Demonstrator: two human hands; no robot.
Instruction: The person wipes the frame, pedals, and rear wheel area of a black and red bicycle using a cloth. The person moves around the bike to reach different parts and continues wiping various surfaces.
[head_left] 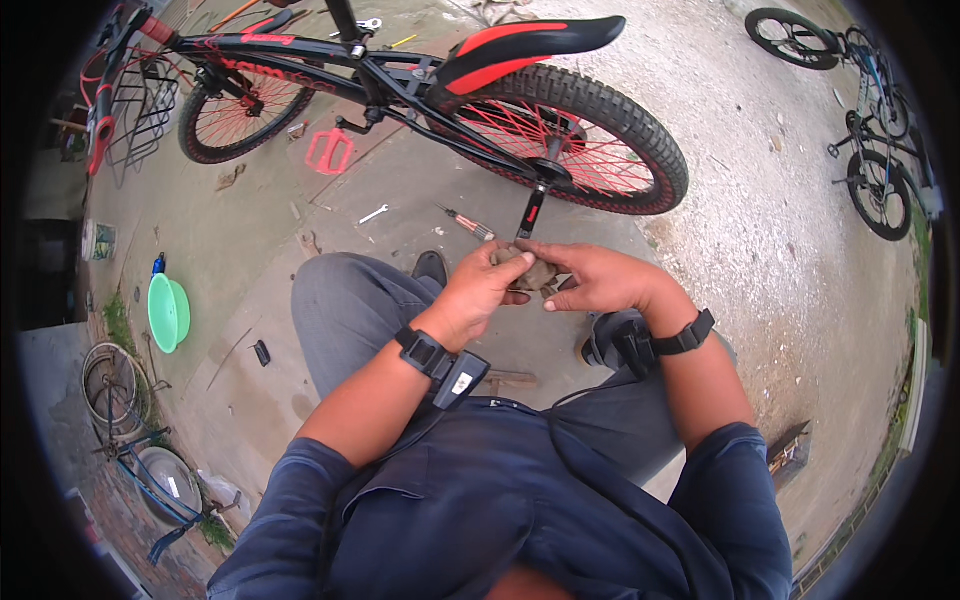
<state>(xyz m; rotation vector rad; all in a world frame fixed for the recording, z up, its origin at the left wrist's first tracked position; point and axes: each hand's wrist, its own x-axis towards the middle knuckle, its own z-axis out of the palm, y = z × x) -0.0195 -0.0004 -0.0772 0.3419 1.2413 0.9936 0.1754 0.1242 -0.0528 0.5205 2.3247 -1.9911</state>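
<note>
A: Which step do we have in hand?
B: We seem to be working a crumpled grey-brown rag (537,274) between both hands, near the bicycle's rear tyre (640,115). That reading is our judgement.
A: How do our hands sit?
B: Close together. Our left hand (478,285) pinches the rag, thumb on top. Our right hand (605,278) takes its other side, thumb and fingers partly spread around the cloth.
A: Are we touching the black bar (532,212) below the hub?
B: Its lower end sits right by our right fingertips; we can't tell whether they touch.
A: What does the next move call for?
B: We'd say a steady hold on the rag with one hand, leaving the other free to shift its grip. The screwdriver (468,223) and wrench (374,214) lie on the ground, untouched by us.
</note>
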